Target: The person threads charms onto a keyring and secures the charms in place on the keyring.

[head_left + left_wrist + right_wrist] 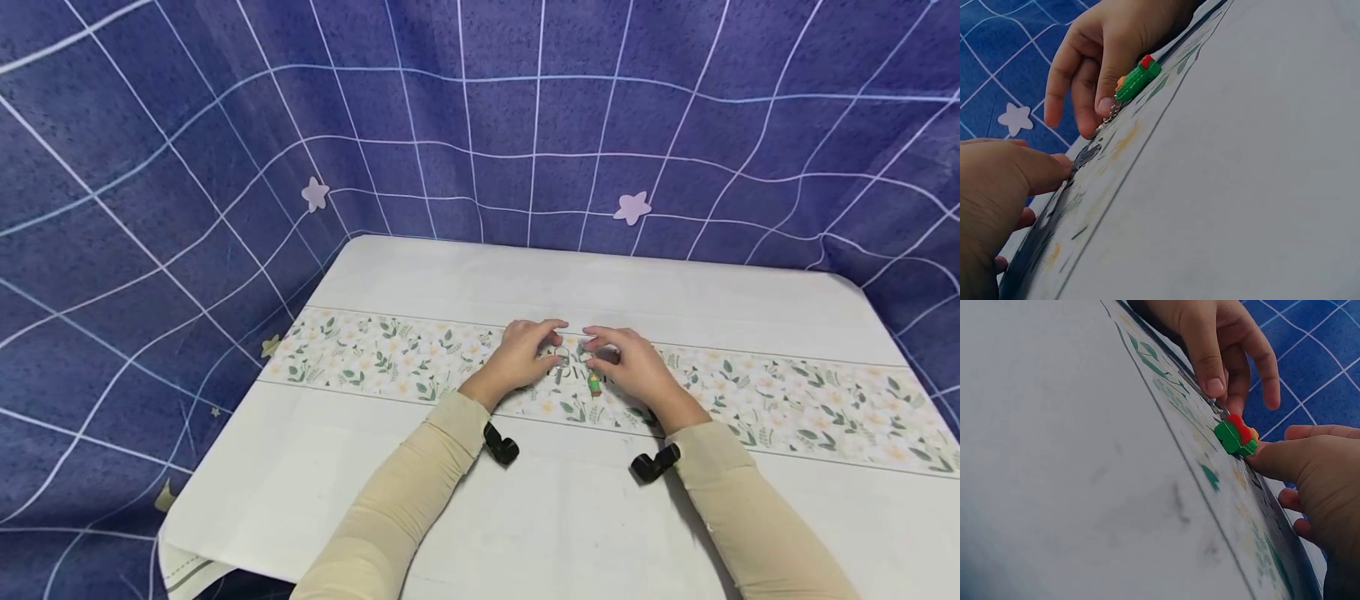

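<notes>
Head view bright, soft shadows beside sleeves (408, 492); wrist views dim, greyish, slightly soft.

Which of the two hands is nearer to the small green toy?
The right hand: the green toy is close to its thumb. The left hand is farther off, on the other side.

Blue grid-patterned curtain (495, 117) with pale stars (632, 207) behind a white table (555, 517) with floral band (810, 404)

left hand (997, 184), cropped in left-wrist view
</notes>
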Available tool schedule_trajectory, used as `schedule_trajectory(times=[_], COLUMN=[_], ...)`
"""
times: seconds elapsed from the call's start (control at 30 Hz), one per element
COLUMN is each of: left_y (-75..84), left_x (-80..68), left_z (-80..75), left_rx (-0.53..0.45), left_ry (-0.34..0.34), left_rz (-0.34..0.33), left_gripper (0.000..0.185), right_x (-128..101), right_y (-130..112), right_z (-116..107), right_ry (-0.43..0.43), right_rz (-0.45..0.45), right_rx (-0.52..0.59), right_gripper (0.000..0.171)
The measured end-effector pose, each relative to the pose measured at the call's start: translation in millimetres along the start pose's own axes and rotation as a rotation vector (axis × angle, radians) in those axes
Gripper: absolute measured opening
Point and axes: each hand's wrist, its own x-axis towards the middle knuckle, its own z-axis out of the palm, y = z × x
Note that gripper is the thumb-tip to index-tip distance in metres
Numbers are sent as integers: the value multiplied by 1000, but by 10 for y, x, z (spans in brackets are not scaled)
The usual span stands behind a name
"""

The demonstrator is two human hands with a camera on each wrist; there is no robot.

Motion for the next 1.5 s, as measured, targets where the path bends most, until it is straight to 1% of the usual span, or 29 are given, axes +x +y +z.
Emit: schedule_trajectory(times=[0.17, 0.37, 0.53, 0.67, 0.8, 0.97, 1.1, 1.27, 1.4, 1.5], left_y=[3, 9, 8, 11, 33, 45, 50, 58, 48, 36], left_x=[-15, 1, 22, 39, 40, 33, 24, 11, 5, 7], left_z=[26, 42, 55, 76, 75, 74, 67, 55, 62, 68], left_rx=[-30, -77, -107, -97, -108, -134, -155, -190, -221, -265], left_ry=[20, 40, 58, 68, 73, 79, 66, 50, 54, 66], left_rz=[-15, -11, -4, 14, 29, 27, 14, -14, -29, -24], left_gripper=[53, 53, 51, 48, 46, 45, 46, 46, 46, 46], right_x=[9, 4, 4, 6, 5, 7, 6, 3, 5, 8], right_y=[-10, 7, 25, 31, 34, 37, 28, 18, 5, -9], right_z=[4, 20, 43, 57, 71, 80, 75, 65, 55, 39], right_ry=[2, 49, 83, 100, 114, 134, 127, 106, 79, 63], right_rz=[-9, -44, -73, -85, -94, -106, -81, -32, 9, 39], right_rx=[-7, -2, 6, 17, 24, 26, 36, 84, 148, 224], right_gripper=[49, 43, 42, 42, 40, 40, 40, 39, 40, 42])
